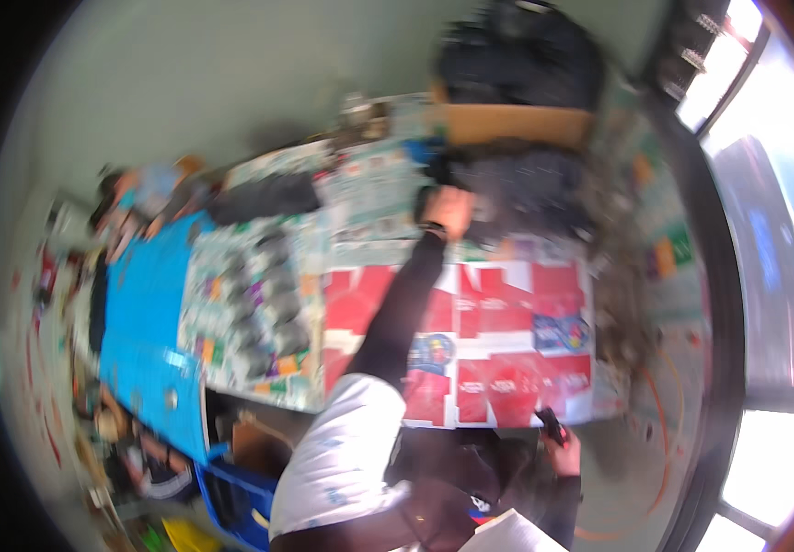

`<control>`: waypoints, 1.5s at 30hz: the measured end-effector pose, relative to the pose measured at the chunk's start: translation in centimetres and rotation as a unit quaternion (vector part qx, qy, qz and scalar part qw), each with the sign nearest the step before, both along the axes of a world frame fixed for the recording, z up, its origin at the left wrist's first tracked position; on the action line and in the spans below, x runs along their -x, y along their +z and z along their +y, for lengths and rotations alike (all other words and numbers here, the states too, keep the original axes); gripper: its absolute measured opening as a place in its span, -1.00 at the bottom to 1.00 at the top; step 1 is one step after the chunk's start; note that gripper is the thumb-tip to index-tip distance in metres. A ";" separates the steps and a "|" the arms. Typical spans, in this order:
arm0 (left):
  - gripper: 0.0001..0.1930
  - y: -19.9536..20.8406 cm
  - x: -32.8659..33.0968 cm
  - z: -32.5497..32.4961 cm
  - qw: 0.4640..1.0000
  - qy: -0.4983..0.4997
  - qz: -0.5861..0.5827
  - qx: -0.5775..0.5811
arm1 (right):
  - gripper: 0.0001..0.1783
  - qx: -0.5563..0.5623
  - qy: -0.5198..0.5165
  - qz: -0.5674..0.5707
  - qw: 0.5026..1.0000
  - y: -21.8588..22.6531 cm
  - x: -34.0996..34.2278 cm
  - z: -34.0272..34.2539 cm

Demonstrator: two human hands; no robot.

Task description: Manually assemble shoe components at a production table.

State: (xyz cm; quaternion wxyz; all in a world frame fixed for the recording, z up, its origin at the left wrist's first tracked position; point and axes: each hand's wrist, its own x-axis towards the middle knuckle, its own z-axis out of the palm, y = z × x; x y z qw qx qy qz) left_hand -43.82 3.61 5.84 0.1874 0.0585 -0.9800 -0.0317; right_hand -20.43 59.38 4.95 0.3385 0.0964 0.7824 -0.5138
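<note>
My left hand [452,212] reaches far across the table to the left edge of a pile of dark pieces [530,193]. Motion smears it, and its fingers are partly hidden beside a small black and blue thing [431,164], so its grip does not show. My right hand [563,455] is low at the table's near edge, closed around a black handheld tool [552,425] of a kind too blurred to name. Between the hands lies a red and white printed sheet [498,345], flat on the table.
Rows of grey rounded pieces [277,299] stand left on printed paper. Beyond are a blue table surface [144,304] and two people, one far left [149,193], one near left [153,460]. A cardboard box [517,124] with black plastic stands behind; a blue bin [231,501] sits lower left.
</note>
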 end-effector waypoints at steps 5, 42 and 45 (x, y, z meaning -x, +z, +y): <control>-0.85 -2.0 -0.5 0.9 0.999 0.015 0.004 0.044 | -0.69 0.054 -0.004 0.008 0.999 -1.4 -0.5 0.4; -0.66 -13.0 -39.9 18.3 0.807 0.251 -0.151 -0.513 | -0.62 -0.048 0.149 0.089 0.984 5.9 -0.9 -6.5; -0.63 -11.8 -36.4 21.5 0.833 0.233 -0.138 -0.482 | -0.63 -0.073 0.139 0.081 0.984 5.5 0.7 -3.0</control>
